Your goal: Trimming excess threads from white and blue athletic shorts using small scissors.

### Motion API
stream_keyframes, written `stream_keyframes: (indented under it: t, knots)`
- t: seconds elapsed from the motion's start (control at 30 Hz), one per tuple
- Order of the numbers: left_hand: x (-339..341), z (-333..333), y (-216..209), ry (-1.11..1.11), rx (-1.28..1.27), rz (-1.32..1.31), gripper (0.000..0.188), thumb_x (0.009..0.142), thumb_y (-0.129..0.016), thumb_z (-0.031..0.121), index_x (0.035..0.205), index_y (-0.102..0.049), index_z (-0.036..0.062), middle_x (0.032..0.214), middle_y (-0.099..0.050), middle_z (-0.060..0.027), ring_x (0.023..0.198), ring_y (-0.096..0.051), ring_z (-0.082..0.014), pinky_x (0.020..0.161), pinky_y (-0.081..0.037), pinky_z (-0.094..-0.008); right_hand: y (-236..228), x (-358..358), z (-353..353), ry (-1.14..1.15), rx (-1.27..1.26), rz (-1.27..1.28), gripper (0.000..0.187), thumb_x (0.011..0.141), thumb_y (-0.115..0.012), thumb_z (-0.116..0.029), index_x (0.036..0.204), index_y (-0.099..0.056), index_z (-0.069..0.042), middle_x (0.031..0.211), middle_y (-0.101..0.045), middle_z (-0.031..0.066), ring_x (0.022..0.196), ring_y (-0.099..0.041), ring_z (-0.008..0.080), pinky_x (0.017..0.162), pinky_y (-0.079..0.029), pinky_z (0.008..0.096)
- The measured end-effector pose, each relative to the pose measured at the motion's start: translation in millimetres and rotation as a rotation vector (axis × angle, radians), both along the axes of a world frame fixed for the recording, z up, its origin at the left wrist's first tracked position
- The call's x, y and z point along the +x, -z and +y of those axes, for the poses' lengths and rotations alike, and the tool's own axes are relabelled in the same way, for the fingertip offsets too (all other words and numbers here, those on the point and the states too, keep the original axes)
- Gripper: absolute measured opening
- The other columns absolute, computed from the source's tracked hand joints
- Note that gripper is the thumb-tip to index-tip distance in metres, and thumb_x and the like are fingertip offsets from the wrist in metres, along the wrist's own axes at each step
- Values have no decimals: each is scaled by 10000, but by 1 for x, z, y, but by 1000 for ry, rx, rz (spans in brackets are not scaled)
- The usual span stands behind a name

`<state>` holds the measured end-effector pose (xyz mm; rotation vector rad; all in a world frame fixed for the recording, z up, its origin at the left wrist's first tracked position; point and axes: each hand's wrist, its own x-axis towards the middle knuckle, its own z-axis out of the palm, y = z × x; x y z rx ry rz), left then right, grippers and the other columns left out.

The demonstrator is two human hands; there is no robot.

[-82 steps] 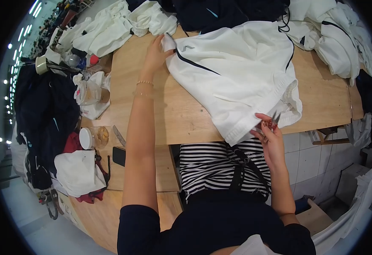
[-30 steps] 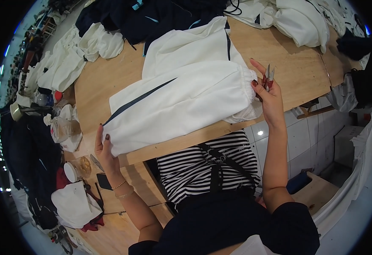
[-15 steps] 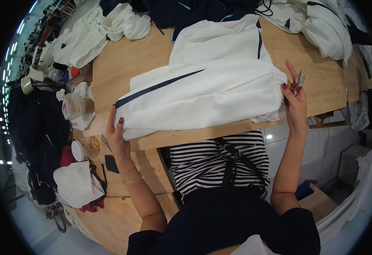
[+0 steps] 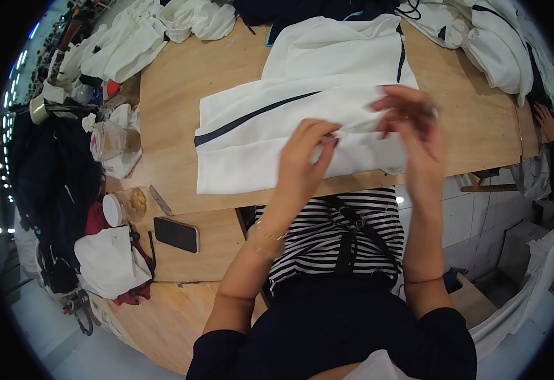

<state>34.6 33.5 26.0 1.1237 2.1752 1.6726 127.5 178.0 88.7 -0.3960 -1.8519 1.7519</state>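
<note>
White garment [image 4: 239,164]: below fingers, long axis left-right | left hand [image 4: 305,156]: nearer middle, fingertips narrow, hold unclear | right hand [image 4: 420,140]: blurred, cannot tell

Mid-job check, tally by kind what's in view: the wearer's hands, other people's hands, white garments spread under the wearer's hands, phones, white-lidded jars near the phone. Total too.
Wearer's left hand and right hand: 2
Another person's hand: 1
White garment: 1
Phone: 1
White-lidded jar: 1
Total: 6
</note>
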Motion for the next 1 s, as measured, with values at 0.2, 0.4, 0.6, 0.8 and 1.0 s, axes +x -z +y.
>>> stream_keyframes:
  t: [0.2, 0.4, 0.6, 0.8, 1.0]
  knots:
    - [-6, 23, 51, -13, -55, 15, 324, 744, -697, -6, 1042, -572, 11, 1062, -549, -117, 942, -565, -276, 823, -475, -327, 90, -26, 39, -79, -353, -121, 232, 949, -445, -90, 1141, -548, -8, 931, -628, 89, 719, -577, 118, 646, -477, 236]
    - [-10, 13, 55, -84, -97, 13, 207, 789, -664, 17, 994, -638, 19, 1020, -585, -77, 892, -595, -210, 747, -499, -294, 94, -23, 49, -109, -492, -117, 221, 950, -455, -108, 1119, -535, 11, 905, -629, 120, 688, -611, 153, 594, -496, 254]
    - [-11, 17, 56, -137, -202, 459, 115, 781, -652, 4, 888, -676, 39, 882, -607, -29, 753, -608, -178, 605, -499, -274, 87, -22, 47, -73, -489, -129, 221, 951, -450, -109, 1118, -541, 3, 871, -623, 95, 642, -554, 111, 542, -417, 211]
    - [-17, 21, 59, -114, -271, 648, 87, 768, -659, 20, 844, -642, 58, 861, -601, -7, 683, -598, -180, 546, -484, -294, 66, -20, 40, -144, -433, -230, 209, 957, -479, -172, 1109, -553, -49, 768, -551, 10, 577, -397, 50, 513, -305, 182]
    - [-27, 20, 57, -136, -150, 518, 98, 782, -627, 25, 854, -581, 72, 811, -599, -38, 635, -595, -200, 510, -482, -294, 51, -17, 32, 24, 95, -336, 192, 964, -503, -227, 1047, -557, -62, 730, -461, -42, 612, -359, 36, 550, -299, 195]
